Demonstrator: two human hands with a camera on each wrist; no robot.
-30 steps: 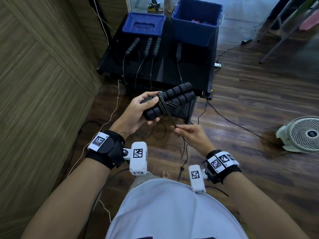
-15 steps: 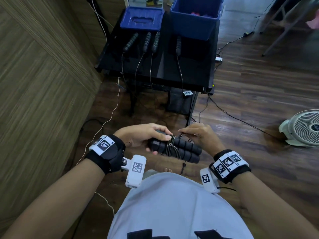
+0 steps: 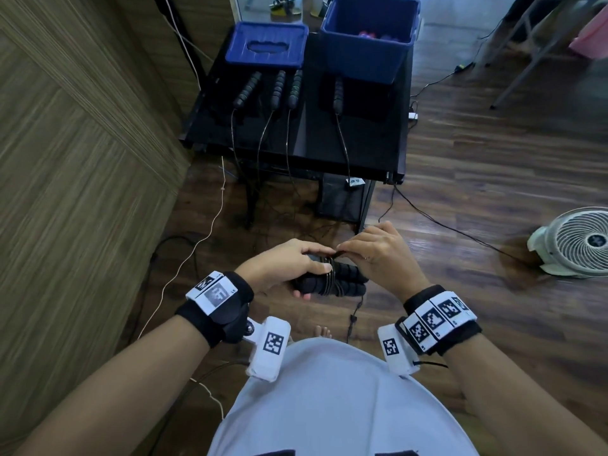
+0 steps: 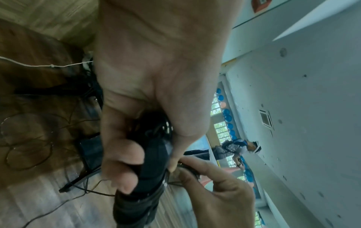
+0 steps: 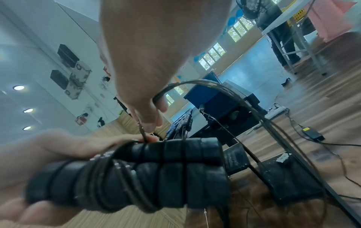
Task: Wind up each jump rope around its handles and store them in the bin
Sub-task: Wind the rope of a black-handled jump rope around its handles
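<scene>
My left hand (image 3: 289,264) grips two black ribbed jump rope handles (image 3: 342,281) held side by side, with thin dark rope wound round their middle (image 5: 125,174). My right hand (image 3: 371,255) pinches the rope's loose loop (image 5: 197,83) just above the handles, at the wraps. Both hands hover low, in front of my body, over the floor. Several more black handles (image 3: 279,90) lie on the black table (image 3: 371,153), their ropes hanging over its front edge. The open blue bin (image 3: 365,51) stands at the table's back right.
A blue bin lid (image 3: 266,44) lies on the table's back left. A wooden wall panel (image 3: 65,159) runs along my left. A white floor fan (image 3: 579,241) sits at the right. Cables (image 3: 444,222) trail over the wooden floor below the table.
The handles came down from near the table's edge to just in front of my body. My right hand moved up from below the bundle to the wraps, taking in the hanging rope.
</scene>
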